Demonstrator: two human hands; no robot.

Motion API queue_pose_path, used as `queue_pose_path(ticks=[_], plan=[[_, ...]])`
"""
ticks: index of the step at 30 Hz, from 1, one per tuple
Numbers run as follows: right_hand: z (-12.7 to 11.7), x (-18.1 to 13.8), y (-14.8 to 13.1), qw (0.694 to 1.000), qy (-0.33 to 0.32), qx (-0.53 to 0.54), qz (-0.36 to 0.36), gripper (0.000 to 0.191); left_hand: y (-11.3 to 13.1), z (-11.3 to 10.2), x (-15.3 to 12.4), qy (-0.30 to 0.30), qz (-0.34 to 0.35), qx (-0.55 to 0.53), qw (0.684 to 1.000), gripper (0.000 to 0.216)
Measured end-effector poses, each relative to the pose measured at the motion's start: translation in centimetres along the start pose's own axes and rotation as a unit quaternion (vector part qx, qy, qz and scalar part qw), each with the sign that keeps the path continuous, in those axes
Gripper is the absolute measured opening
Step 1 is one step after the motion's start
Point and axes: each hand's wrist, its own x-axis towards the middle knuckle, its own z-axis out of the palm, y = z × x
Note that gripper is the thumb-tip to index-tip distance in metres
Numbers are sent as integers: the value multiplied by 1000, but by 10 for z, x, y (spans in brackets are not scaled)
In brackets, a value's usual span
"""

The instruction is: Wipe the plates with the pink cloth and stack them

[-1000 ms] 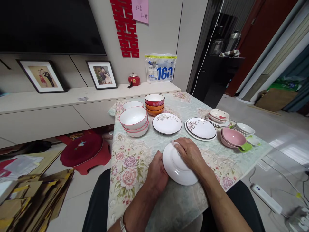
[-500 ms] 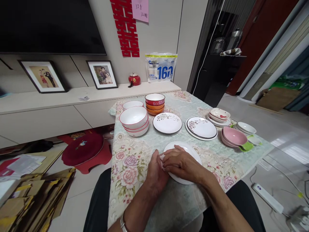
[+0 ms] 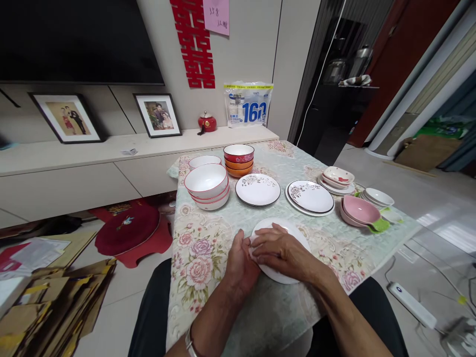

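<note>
Red-rimmed bowls (image 3: 207, 182) stacked at abt 10 o'clock from my white plate (image 3: 296, 234); red/orange bowl stack (image 3: 238, 166) at 11. My L hand (image 3: 241, 263), thumb up, is at the plate's 9 o'clock edge; fingers partly hidden, can't tell if they grip. Dark-rimmed floral plate (image 3: 258, 188) also approx 11. White plate sits nr table's front, under my R hand (image 3: 286, 253), fingers spread & bent over it; can't tell if they pinch anything. Another floral plate (image 3: 312, 197) on a white one, 1 o'clock; pink bowls (image 3: 360, 210), 2.
</note>
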Motion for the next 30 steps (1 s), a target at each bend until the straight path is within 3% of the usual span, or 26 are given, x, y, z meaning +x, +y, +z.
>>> queue_pose_path(ticks=[3, 8, 14, 20, 23, 30], plan=[[0, -2, -6, 999, -41, 21, -4, 18, 0, -2, 1, 4, -5, 8, 1000, 41], [15, 13, -1, 993, 67, -49, 88, 22, -3, -3, 3, -34, 25, -18, 999, 41], [12, 18, 20, 957, 151, -129, 213, 29, -3, -1, 1, -26, 18, 28, 999, 53], [0, 3, 33, 901, 149, -269, 305, 37, -2, 3, -1, -12, 16, 41, 999, 51], [5, 7, 28, 905, 154, -279, 283, 33, -2, 4, -1, -10, 18, 39, 999, 50], [22, 24, -6, 976, 105, -174, 76, 22, -2, 2, 0, -19, 19, -36, 999, 42]])
